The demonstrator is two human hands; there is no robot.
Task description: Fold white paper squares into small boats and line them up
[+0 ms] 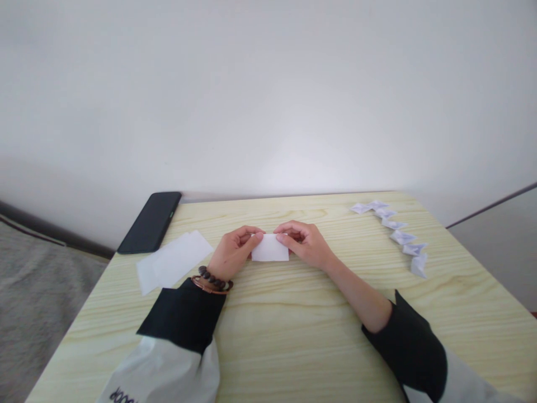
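A small white rectangle of paper [270,251], which looks folded, is held just above or on the table between my two hands. My left hand [235,249] pinches its upper left corner between thumb and fingers. At the upper right corner, my right hand [306,242] grips it the same way, thumb in front and fingers behind. The fingertips behind the paper are partly hidden. Loose white paper sheets [176,260] lie overlapping just left of my left hand.
Several small folded white paper boats [403,237] form a curved row at the table's right. A black phone-like slab [150,223] lies at the back left corner. The wood-grain table [293,336] meets a white wall [268,101] behind. Grey fabric [37,302] is on the left.
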